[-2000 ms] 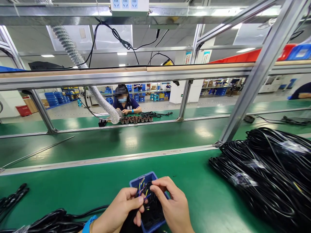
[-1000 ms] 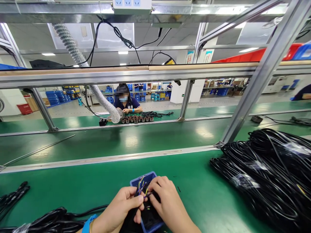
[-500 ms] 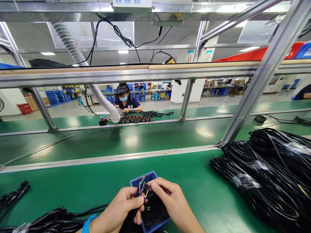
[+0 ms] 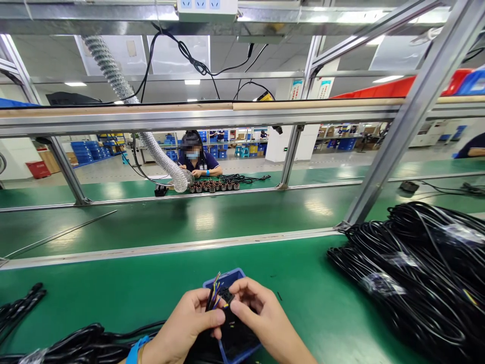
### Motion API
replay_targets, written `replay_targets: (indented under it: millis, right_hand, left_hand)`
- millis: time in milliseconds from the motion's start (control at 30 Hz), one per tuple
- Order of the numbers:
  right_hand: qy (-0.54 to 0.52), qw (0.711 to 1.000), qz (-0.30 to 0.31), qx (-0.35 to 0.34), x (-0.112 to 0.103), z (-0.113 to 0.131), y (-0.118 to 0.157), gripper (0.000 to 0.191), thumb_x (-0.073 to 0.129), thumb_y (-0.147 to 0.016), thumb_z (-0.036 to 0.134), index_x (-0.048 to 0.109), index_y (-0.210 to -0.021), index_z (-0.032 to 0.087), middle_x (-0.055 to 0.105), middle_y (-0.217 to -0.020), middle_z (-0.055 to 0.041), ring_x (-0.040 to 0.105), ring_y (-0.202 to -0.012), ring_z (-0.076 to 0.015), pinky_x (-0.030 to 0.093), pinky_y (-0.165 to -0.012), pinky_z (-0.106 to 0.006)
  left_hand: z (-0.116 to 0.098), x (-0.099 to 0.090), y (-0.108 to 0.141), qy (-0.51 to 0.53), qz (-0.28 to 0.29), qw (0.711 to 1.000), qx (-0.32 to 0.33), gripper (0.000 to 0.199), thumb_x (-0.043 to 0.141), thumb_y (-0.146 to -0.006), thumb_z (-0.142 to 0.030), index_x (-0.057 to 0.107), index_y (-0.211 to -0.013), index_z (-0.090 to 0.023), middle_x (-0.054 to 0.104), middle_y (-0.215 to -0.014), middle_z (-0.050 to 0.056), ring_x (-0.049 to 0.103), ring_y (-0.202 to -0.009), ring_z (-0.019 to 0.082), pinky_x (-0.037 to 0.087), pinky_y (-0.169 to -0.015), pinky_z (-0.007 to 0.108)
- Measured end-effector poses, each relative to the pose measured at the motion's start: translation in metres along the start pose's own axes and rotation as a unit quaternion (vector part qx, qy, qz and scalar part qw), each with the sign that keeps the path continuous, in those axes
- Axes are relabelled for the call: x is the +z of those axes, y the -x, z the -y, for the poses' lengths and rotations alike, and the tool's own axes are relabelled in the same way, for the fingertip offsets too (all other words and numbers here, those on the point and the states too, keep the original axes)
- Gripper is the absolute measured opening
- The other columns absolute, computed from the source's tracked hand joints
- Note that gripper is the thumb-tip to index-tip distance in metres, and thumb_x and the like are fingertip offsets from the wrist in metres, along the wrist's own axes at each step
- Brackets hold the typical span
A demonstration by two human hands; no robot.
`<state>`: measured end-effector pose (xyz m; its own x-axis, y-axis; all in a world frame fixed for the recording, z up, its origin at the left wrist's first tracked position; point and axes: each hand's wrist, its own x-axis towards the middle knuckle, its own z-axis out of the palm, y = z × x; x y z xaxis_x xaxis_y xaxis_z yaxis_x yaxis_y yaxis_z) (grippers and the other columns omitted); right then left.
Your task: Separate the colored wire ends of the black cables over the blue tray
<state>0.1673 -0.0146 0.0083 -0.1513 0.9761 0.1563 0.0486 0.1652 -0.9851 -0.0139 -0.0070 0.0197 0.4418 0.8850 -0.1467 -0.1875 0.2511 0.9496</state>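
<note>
One blue bin (image 4: 229,277) (right hand (image 4: 261,313) over it) holds black bits (image 4: 238,334).

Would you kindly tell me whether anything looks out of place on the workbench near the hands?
Slightly: a thin dark sliver lies loose on the green tabletop near the right hand, outside the blue bin. It looks like a stray scrap, though it is too small to identify.

Worn on the head, the camera looks forward and down — left hand (image 4: 191,319) and right hand (image 4: 263,316) near, low in view; the green bench (image 4: 299,273) just past — a co-worker (image 4: 206,163) well beyond.
</note>
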Motion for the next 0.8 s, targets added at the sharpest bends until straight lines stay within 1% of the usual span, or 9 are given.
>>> replay_targets:
  millis: [133,233,333,400,467,533,567,700,800]
  right_hand:
    - [-0.049,0.998,0.02,0.018,0.004,-0.002,0.0,0.029,0.072,-0.078,0.045,0.065,-0.077,0.017,0.063,-0.071,-0.0001,0.055,-0.065,-0.0145,0.043,-0.064,-0.025]
    - [-0.085,0.995,0.048,0.026,0.008,-0.001,0.002,0.028,0.076,-0.077,0.043,0.067,-0.074,0.017,0.066,-0.07,0.0,0.057,-0.065,-0.014,0.044,-0.065,-0.024]
    - [-0.115,0.991,0.061,0.03,0.013,0.001,0.004,0.026,0.078,-0.075,0.04,0.068,-0.071,0.017,0.07,-0.072,-0.0014,0.061,-0.068,-0.015,0.047,-0.068,-0.025]
    - [-0.122,0.99,0.061,0.024,0.014,0.002,0.004,0.024,0.078,-0.076,0.039,0.069,-0.072,0.017,0.072,-0.074,-0.0024,0.063,-0.07,-0.0159,0.048,-0.07,-0.026]
    - [-0.127,0.99,0.062,0.019,0.014,0.003,0.004,0.023,0.08,-0.074,0.038,0.071,-0.082,0.018,0.074,-0.081,-0.0036,0.065,-0.073,-0.0171,0.049,-0.072,-0.027]
    - [-0.131,0.99,0.052,0.018,0.011,0.002,0.003,0.033,0.082,-0.071,0.038,0.071,-0.096,0.019,0.074,-0.086,-0.0045,0.066,-0.077,-0.0185,0.05,-0.074,-0.029]
    - [-0.128,0.991,0.041,0.015,0.01,0.002,0.003,0.035,0.083,-0.071,0.038,0.071,-0.098,0.019,0.073,-0.086,-0.0046,0.066,-0.077,-0.0187,0.051,-0.074,-0.029]
    - [-0.083,0.997,0.001,0.007,0.012,-0.005,0.002,0.028,0.077,-0.076,0.044,0.072,-0.076,0.017,0.07,-0.072,-0.0032,0.061,-0.068,-0.0168,0.048,-0.068,-0.027]
    - [-0.036,0.999,-0.021,-0.007,0.017,-0.009,0.003,0.031,0.073,-0.078,0.047,0.071,-0.075,0.016,0.069,-0.073,-0.0034,0.059,-0.068,-0.017,0.046,-0.066,-0.027]
  left_hand:
    - [0.009,-0.004,-0.002,0.005,-0.018,1.0,-0.002,0.038,0.092,-0.052,-0.031,0.07,-0.075,-0.012,0.06,-0.073,0.001,0.052,-0.058,0.01,0.046,-0.052,0.021]
    - [0.014,-0.005,-0.002,-0.001,-0.031,0.999,-0.01,0.037,0.093,-0.049,-0.03,0.069,-0.072,-0.012,0.059,-0.068,-0.001,0.051,-0.055,0.01,0.046,-0.05,0.021]
    - [0.012,-0.002,-0.001,-0.006,-0.027,0.999,-0.017,0.04,0.094,-0.047,-0.031,0.068,-0.071,-0.012,0.056,-0.064,-0.002,0.049,-0.055,0.01,0.044,-0.048,0.021]
    - [0.008,0.0,0.0,-0.014,-0.024,1.0,-0.01,0.041,0.093,-0.05,-0.036,0.068,-0.071,-0.011,0.055,-0.064,-0.002,0.047,-0.054,0.009,0.042,-0.049,0.021]
    - [0.001,0.002,0.001,-0.023,-0.027,0.999,0.008,0.042,0.09,-0.057,-0.042,0.066,-0.073,-0.011,0.055,-0.066,-0.002,0.045,-0.052,0.008,0.039,-0.05,0.021]
    - [-0.004,0.002,0.002,-0.033,-0.031,0.999,0.024,0.043,0.086,-0.062,-0.047,0.065,-0.072,-0.011,0.055,-0.065,-0.002,0.044,-0.049,0.007,0.037,-0.051,0.021]
    - [-0.006,0.002,0.002,-0.037,-0.034,0.998,0.026,0.043,0.085,-0.063,-0.049,0.064,-0.071,-0.012,0.055,-0.063,-0.002,0.043,-0.048,0.006,0.036,-0.052,0.021]
    - [-0.004,0.0,0.002,-0.046,-0.037,0.998,0.023,0.044,0.084,-0.064,-0.051,0.062,-0.069,-0.012,0.056,-0.062,-0.001,0.044,-0.048,0.007,0.036,-0.054,0.022]
    - [0.001,0.0,0.001,-0.042,-0.03,0.998,0.019,0.045,0.084,-0.063,-0.051,0.062,-0.069,-0.012,0.053,-0.062,-0.002,0.044,-0.048,0.007,0.036,-0.052,0.022]
